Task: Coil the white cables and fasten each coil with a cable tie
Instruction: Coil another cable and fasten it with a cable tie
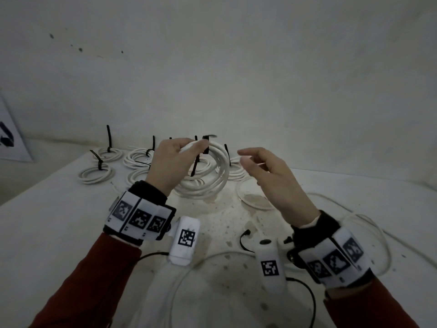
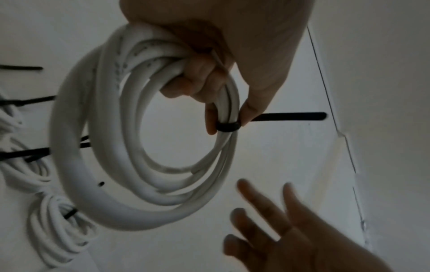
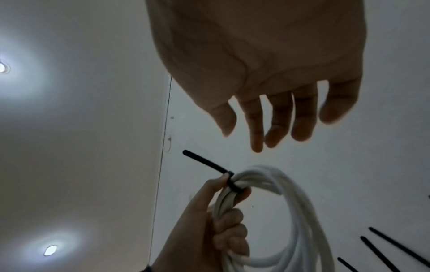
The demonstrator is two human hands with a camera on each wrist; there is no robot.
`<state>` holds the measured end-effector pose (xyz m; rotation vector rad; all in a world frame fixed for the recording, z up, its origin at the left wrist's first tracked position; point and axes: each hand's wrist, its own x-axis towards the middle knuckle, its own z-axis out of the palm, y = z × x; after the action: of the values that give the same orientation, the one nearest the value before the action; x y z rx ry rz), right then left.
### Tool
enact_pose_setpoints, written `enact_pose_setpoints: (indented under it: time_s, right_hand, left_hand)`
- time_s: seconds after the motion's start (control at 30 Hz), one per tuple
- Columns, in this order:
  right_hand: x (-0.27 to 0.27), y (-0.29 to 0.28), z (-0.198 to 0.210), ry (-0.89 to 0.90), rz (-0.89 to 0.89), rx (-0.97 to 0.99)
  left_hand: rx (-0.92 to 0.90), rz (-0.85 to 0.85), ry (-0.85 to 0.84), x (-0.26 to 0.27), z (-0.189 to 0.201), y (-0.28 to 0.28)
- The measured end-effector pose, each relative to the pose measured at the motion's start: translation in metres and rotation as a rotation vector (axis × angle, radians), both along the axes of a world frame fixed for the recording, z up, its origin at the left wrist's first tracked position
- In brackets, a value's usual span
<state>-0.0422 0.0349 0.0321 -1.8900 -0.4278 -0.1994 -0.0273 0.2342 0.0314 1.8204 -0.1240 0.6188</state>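
Stained white table (image 1: 59, 216); white wall (image 1: 236, 67); two ceiling lights (image 3: 50, 250).

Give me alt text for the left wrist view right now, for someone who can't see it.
The left hand holds up a coil of white cable, pinching it beside a black cable tie wrapped round the strands, tail sticking out. The right hand is open below, touching nothing. Tied coils lie behind.

L hand (image 2: 209, 55) grips tied coil (image 2: 76, 147) (R hand (image 2: 291, 235) free).
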Motion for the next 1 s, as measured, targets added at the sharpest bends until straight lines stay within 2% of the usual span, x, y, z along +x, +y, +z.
enact_pose_setpoints:
  time_s: [0.13,0.23,0.37,0.5,0.63,0.73,0.83,1.0]
  right_hand:
    - [0.001,-0.001,-0.006,0.213,0.150,-0.089]
    - [0.003,0.001,-0.015,0.313,0.207,0.039]
    - [0.011,-0.005,-0.023,0.334,0.116,0.165]
    - [0.019,-0.016,-0.029,0.434,0.078,0.287]
    - [0.030,-0.025,-0.037,0.489,0.005,0.373]
    - [0.046,-0.037,-0.041,0.542,-0.091,0.497]
    - [0.065,-0.052,-0.038,0.558,-0.169,0.593]
    - [0.109,-0.072,-0.036,0.561,-0.247,0.592]
  left_hand:
    - [-0.123,-0.132,0.144,0.000,0.000,-0.012]
    - [-0.206,-0.221,0.256,0.002,-0.004,-0.020]
    - [-0.288,-0.317,0.318,0.009,-0.011,-0.023]
    - [-0.426,-0.354,0.372,0.017,-0.014,-0.029]
    - [-0.402,-0.326,0.485,0.024,-0.025,-0.037]
    - [-0.399,-0.379,0.560,0.030,-0.033,-0.044]
    - [-0.433,-0.416,0.542,0.046,-0.038,-0.057]
    - [-0.409,-0.357,0.553,0.104,-0.046,-0.093]
